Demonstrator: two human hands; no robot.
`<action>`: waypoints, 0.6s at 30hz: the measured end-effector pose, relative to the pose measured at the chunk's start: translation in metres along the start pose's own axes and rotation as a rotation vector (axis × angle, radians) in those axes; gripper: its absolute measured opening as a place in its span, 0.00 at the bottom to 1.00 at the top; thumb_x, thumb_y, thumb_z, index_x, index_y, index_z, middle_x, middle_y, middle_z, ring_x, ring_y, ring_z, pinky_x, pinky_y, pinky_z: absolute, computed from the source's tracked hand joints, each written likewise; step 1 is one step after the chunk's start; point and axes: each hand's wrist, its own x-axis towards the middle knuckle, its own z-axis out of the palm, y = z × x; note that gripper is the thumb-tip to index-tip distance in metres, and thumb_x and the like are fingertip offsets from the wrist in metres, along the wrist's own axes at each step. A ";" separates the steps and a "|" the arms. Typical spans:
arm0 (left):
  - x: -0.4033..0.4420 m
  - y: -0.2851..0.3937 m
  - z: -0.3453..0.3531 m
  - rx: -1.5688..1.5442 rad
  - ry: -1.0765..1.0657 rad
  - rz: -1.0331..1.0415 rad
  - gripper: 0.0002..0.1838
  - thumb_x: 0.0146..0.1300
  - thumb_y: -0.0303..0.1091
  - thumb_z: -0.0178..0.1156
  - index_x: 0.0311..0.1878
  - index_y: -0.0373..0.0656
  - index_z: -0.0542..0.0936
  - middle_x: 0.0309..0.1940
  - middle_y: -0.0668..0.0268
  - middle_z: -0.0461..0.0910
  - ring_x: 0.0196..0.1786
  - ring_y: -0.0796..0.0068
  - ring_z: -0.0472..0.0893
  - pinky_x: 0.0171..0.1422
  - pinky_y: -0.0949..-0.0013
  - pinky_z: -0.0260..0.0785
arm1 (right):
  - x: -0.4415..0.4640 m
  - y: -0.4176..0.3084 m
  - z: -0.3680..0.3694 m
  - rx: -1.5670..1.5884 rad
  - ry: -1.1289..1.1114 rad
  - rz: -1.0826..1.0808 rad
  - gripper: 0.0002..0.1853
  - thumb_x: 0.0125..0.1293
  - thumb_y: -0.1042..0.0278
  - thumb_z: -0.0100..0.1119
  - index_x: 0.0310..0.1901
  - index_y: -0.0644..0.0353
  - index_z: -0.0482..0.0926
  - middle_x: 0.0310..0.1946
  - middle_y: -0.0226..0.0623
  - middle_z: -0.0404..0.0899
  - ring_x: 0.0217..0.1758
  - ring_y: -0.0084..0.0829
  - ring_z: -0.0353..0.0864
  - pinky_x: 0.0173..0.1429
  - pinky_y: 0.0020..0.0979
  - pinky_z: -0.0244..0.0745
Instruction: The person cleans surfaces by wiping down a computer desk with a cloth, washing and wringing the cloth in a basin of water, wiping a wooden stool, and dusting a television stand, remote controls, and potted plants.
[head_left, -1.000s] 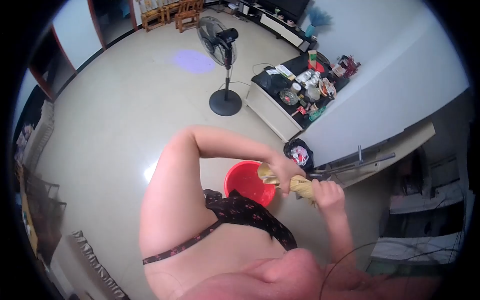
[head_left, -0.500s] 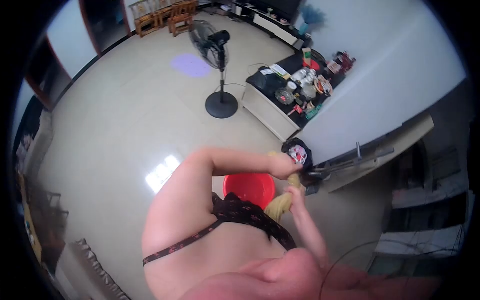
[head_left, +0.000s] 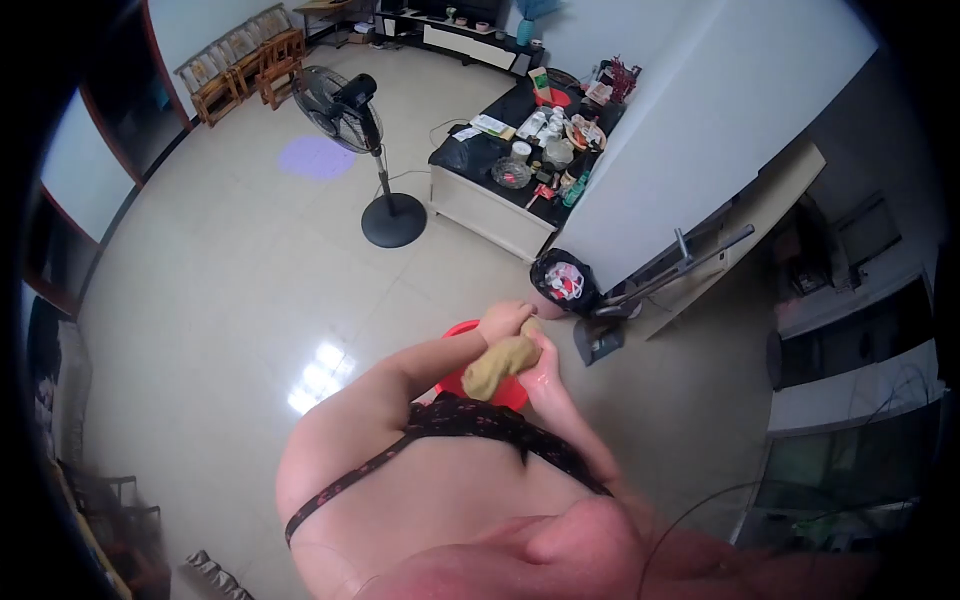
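"Head view: which step is this?"
"Wringing, I judge. The left hand (head_left: 507,322) and right hand (head_left: 543,360) are both clamped on a twisted, yellowish-tan cloth (head_left: 502,366), seen against a round red plastic basin (head_left: 513,396). Another twist calls for firm grips (wet cloth would slip)."
"Hidden?"
"Part of the right grip, and much of the basin. Dripping, I cannot tell."

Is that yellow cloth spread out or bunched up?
Bunched up: the yellow cloth shows as a thick, narrow bundle, gathered at the right hand.
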 end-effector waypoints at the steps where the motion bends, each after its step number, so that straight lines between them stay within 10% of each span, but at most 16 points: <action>1: 0.008 0.013 -0.017 -0.112 -0.130 -0.135 0.15 0.49 0.38 0.59 0.40 0.43 0.70 0.23 0.58 0.74 0.30 0.58 0.77 0.33 0.60 0.70 | -0.008 -0.004 0.013 0.041 -0.118 -0.014 0.18 0.60 0.64 0.51 0.50 0.61 0.69 0.45 0.40 0.74 0.52 0.37 0.71 0.56 0.38 0.67; 5: 0.041 0.067 -0.093 -0.545 -0.673 -0.673 0.09 0.52 0.33 0.55 0.36 0.42 0.73 0.23 0.62 0.74 0.29 0.70 0.77 0.32 0.70 0.70 | -0.034 -0.044 0.008 -0.182 -0.317 -0.018 0.19 0.63 0.65 0.51 0.53 0.66 0.68 0.50 0.45 0.73 0.55 0.38 0.71 0.58 0.36 0.67; 7: 0.030 0.060 -0.060 -0.974 -0.619 -0.741 0.07 0.54 0.32 0.53 0.35 0.41 0.74 0.24 0.64 0.74 0.29 0.74 0.77 0.33 0.72 0.71 | -0.053 -0.069 0.004 -0.607 -0.173 -0.454 0.19 0.62 0.72 0.50 0.54 0.69 0.67 0.42 0.44 0.78 0.43 0.34 0.79 0.49 0.27 0.74; 8: 0.018 0.055 -0.018 -1.291 -0.411 -0.653 0.07 0.55 0.32 0.52 0.35 0.40 0.74 0.25 0.66 0.75 0.29 0.75 0.77 0.34 0.73 0.71 | -0.038 -0.079 -0.029 -1.000 -0.071 -0.777 0.25 0.62 0.66 0.52 0.59 0.66 0.62 0.50 0.46 0.73 0.49 0.37 0.75 0.53 0.31 0.71; 10: 0.031 0.082 -0.037 -1.661 -0.672 -0.872 0.10 0.56 0.37 0.54 0.37 0.41 0.74 0.26 0.66 0.74 0.29 0.75 0.77 0.34 0.70 0.72 | -0.051 -0.082 -0.021 -1.589 0.168 -1.325 0.38 0.57 0.57 0.59 0.65 0.62 0.53 0.59 0.48 0.62 0.58 0.41 0.67 0.59 0.37 0.66; 14: 0.050 0.116 -0.064 -1.918 -1.097 -0.730 0.17 0.58 0.42 0.54 0.44 0.41 0.71 0.26 0.66 0.73 0.27 0.75 0.76 0.30 0.73 0.71 | -0.054 -0.089 0.027 -1.362 0.133 -1.406 0.47 0.50 0.52 0.64 0.66 0.62 0.50 0.65 0.48 0.54 0.66 0.44 0.57 0.68 0.49 0.43; 18: 0.044 0.105 -0.086 -1.996 -1.317 -0.640 0.23 0.60 0.47 0.53 0.52 0.40 0.68 0.25 0.65 0.71 0.23 0.78 0.73 0.25 0.76 0.68 | -0.085 -0.147 0.046 -1.802 0.107 -2.153 0.28 0.55 0.57 0.59 0.55 0.56 0.63 0.55 0.44 0.67 0.59 0.43 0.67 0.65 0.51 0.50</action>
